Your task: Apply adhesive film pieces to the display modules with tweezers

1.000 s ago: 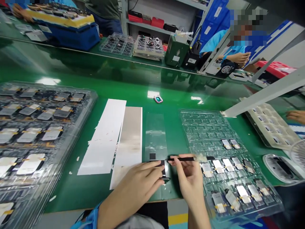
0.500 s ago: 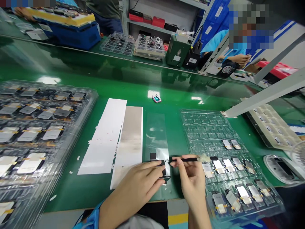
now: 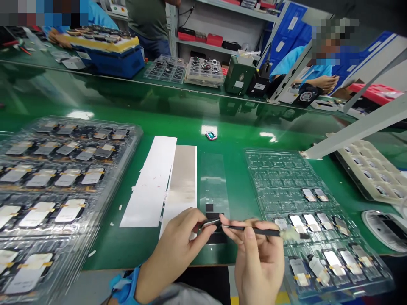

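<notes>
The left hand [image 3: 171, 250] grips a small dark flat part [image 3: 210, 223] between thumb and fingers, over a clear plastic film strip [image 3: 213, 182] on the green tabletop [image 3: 229, 142]. The fingers of the right hand [image 3: 257, 258] are closed on a thin black pen-like tool [image 3: 254, 230] with a white fluffy end, and its pointed tip is just beside the part.

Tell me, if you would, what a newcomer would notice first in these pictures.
The eye goes first to the centre front of the glossy green workbench, where the left hand pinches a small dark component and the right hand points a slim black stick with a white fluffy tip at it. A large clear plastic tray of flat components fills the left side, and a second clear plastic tray lies at right.
</notes>
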Available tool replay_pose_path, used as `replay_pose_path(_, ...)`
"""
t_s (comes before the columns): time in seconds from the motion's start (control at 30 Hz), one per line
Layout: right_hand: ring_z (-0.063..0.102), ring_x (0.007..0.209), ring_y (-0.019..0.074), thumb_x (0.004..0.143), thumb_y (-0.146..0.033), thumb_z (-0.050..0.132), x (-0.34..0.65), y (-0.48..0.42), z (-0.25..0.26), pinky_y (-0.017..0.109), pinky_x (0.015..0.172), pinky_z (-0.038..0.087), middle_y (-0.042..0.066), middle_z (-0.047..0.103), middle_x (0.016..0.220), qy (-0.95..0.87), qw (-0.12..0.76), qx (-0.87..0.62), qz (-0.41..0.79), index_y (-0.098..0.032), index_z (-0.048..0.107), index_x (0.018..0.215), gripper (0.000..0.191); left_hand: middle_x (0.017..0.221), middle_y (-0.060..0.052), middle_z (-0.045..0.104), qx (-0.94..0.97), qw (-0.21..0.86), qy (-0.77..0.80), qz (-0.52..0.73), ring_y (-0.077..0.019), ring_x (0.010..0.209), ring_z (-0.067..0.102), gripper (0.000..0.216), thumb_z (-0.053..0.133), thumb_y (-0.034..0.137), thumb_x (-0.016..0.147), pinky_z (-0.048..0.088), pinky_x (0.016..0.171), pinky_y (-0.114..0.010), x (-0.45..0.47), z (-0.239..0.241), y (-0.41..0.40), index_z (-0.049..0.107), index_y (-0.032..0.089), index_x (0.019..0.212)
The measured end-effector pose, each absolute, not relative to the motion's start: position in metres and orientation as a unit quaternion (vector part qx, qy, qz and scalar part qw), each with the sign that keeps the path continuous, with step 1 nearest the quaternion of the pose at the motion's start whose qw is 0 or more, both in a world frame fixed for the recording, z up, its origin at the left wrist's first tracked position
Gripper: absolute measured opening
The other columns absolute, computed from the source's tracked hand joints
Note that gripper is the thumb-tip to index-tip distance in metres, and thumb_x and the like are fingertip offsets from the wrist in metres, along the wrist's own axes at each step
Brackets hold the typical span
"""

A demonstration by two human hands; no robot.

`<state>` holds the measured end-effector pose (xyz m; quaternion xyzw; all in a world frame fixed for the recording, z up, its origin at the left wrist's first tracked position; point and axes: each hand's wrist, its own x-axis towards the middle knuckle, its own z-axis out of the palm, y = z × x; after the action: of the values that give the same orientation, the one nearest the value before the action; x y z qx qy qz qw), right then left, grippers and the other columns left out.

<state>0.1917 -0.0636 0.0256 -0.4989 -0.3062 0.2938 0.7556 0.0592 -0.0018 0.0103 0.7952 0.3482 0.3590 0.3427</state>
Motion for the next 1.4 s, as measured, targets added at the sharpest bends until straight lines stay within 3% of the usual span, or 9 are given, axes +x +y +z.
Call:
replay_pose_path(0.17, 0.074, 0.083, 0.0180, 0.093, -0.007, 0.052, 0.173, -0.056, 0.038, 0.030, 0.066, 0.065, 0.002, 0.069, 0.085, -0.396, 0.766, -0.467, 0.196, -0.023, 0.048, 0.099, 0.017, 0.080, 0.002, 0.064, 0.784, 0.398, 0.354, 0.318, -0.0130, 0.068, 0.062, 0.005, 0.050, 0.016, 0.096, 0.046, 0.061, -0.023, 0.057, 0.015, 0.001, 0.052, 0.021, 0.097)
replay_pose_path(0.33, 0.073, 0.086, 0.0149, 0.091, -0.002, 0.050, 0.166, -0.050, 0.040, 0.028, 0.072, 0.065, 0.002, 0.069, 0.086, -0.448, 0.748, -0.470, 0.139, -0.022, 0.047, 0.100, 0.023, 0.109, -0.003, 0.069, 0.793, 0.391, 0.335, 0.325, -0.0163, 0.095, 0.067, 0.033, 0.044, 0.012, 0.098, 0.051, 0.081, -0.027, 0.057, 0.020, 0.004, 0.052, 0.024, 0.127)
replay_pose_path(0.57, 0.072, 0.084, 0.0130, 0.089, 0.003, 0.048, 0.165, -0.046, 0.033, 0.028, 0.079, 0.064, 0.003, 0.069, 0.088, -0.456, 0.748, -0.462, 0.137, -0.021, 0.046, 0.101, 0.027, 0.105, -0.007, 0.065, 0.796, 0.398, 0.324, 0.321, -0.0201, 0.089, 0.063, 0.054, 0.039, 0.018, 0.098, 0.051, 0.075, -0.034, 0.056, 0.021, 0.004, 0.031, 0.024, 0.152)
replay_pose_path(0.93, 0.072, 0.088, 0.0147, 0.089, 0.002, 0.049, 0.167, -0.048, 0.026, 0.030, 0.078, 0.064, 0.003, 0.069, 0.088, -0.444, 0.742, -0.479, 0.151, -0.022, 0.046, 0.102, 0.027, 0.100, -0.009, 0.061, 0.793, 0.422, 0.310, 0.313, -0.0217, 0.085, 0.059, 0.053, 0.032, 0.022, 0.100, 0.048, 0.072, -0.035, 0.055, 0.021, 0.004, 0.030, 0.019, 0.153)
replay_pose_path(1.4, 0.072, 0.092, 0.0175, 0.091, -0.003, 0.050, 0.167, -0.051, 0.022, 0.035, 0.078, 0.065, 0.003, 0.069, 0.089, -0.429, 0.737, -0.494, 0.168, -0.023, 0.046, 0.102, 0.023, 0.099, -0.008, 0.060, 0.793, 0.421, 0.325, 0.295, -0.0217, 0.085, 0.058, 0.054, 0.032, 0.023, 0.101, 0.046, 0.071, -0.034, 0.054, 0.021, 0.003, 0.026, 0.023, 0.154)
